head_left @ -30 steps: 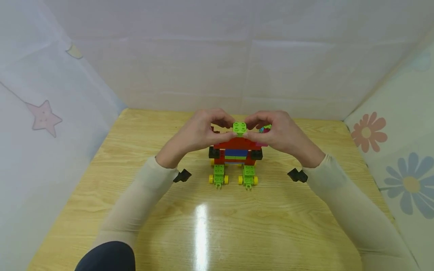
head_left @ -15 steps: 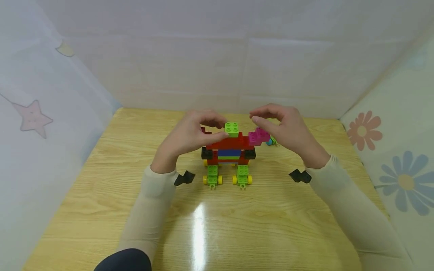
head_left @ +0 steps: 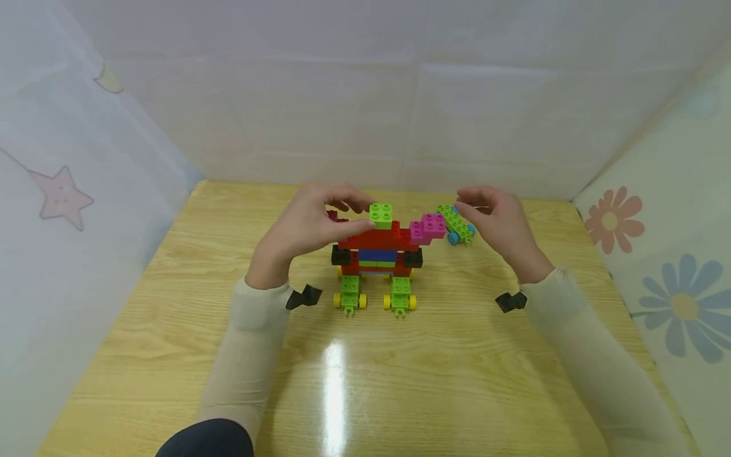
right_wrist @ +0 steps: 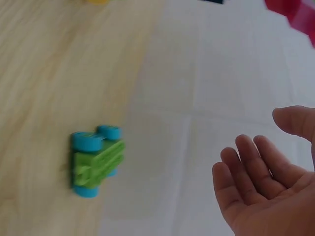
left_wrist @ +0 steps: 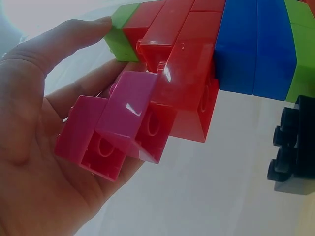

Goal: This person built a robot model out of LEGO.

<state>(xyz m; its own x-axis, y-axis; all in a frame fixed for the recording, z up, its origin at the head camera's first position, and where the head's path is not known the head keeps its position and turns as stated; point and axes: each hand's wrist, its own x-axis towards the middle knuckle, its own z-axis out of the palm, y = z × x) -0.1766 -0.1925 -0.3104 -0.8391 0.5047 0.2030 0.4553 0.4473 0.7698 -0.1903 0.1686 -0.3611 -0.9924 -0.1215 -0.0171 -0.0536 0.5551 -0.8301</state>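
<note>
A model of building blocks stands on the table, with red bricks point(head_left: 374, 240), blue bricks point(left_wrist: 258, 49) and black blocks point(head_left: 412, 259). My left hand point(head_left: 305, 219) pinches the lime green block point(head_left: 381, 217) at its top between thumb and fingers. In the left wrist view, pink bricks point(left_wrist: 125, 110) stick out in front of the palm. My right hand point(head_left: 502, 222) holds nothing, its fingers loosely bent. It hovers beside a green wheeled base point(head_left: 455, 221) with blue wheels, which lies on the table; the right wrist view shows a gap between hand and base point(right_wrist: 101, 162).
Two green wheeled bases point(head_left: 351, 293) with yellow wheels project from the model's front. The wooden table point(head_left: 468, 381) ends at a white cloth wall point(head_left: 320, 127) behind. Patterned cloth hangs at both sides, with flowers point(head_left: 684, 308) on the right.
My right hand has let go of the model's top and moved right, towards the blue-wheeled base. My left hand stays on the green block. The head view has shifted slightly.
</note>
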